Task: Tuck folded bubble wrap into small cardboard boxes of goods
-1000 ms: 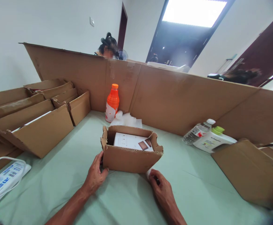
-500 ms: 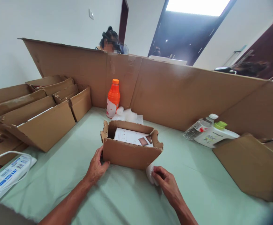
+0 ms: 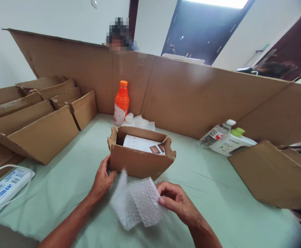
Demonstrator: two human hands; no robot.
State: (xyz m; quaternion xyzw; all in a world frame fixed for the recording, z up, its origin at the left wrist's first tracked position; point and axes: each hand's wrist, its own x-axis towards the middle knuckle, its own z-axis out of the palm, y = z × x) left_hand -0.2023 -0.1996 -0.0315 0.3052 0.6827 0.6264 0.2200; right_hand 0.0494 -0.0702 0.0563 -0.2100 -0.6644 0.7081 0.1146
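In front of me a small open cardboard box (image 3: 140, 164) stands on the green cloth, with a white carton (image 3: 141, 144) inside it. My left hand (image 3: 103, 179) grips the box's lower left corner, thumb at the front and fingers along the side. Between the thumb and fingers of my right hand (image 3: 174, 199) is the edge of a sheet of bubble wrap (image 3: 146, 203). The folded sheet spreads leftward, in front of the box. More white wrap (image 3: 140, 122) lies behind the box, beside an orange bottle (image 3: 121, 103).
Several open cardboard boxes (image 3: 43, 134) line the left side, above a white power strip (image 3: 7, 191). A tall cardboard panel (image 3: 191, 96) crosses the back. A clear bottle (image 3: 214, 136), a white bottle with a green cap (image 3: 230, 144) and another box (image 3: 265, 174) are at right.
My right hand has drawn the bubble wrap out from beside the box's lower right corner, and it now spreads in front. My left hand stays at the box. The view has shifted slightly.
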